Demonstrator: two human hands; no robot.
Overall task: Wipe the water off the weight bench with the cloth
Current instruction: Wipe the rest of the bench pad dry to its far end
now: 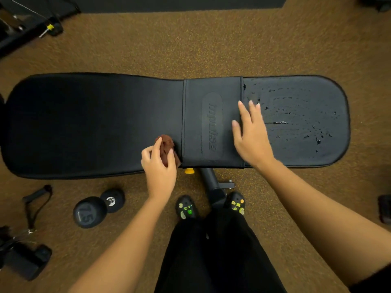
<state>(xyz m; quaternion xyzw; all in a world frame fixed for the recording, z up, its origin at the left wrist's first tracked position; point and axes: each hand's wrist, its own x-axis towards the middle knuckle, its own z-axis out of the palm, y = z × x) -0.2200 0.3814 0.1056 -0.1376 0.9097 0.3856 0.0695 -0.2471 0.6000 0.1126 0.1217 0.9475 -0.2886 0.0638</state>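
The black padded weight bench [88,123] stretches across the view, left to right. Water drops [296,119] speckle its right seat pad. A small brown cloth [166,144] lies bunched on the bench's near edge, just left of the middle strap. My left hand [159,168] grips that cloth with curled fingers. My right hand [251,136] rests flat and spread on the bench, over the seam between the middle strap and the wet pad.
A black dumbbell [95,209] lies on the brown floor at the near left, with a cable handle [36,206] and dark gear beyond it. The bench's post [211,185] and yellow knob [189,170] stand by my shoes [186,208]. Machine parts sit far left.
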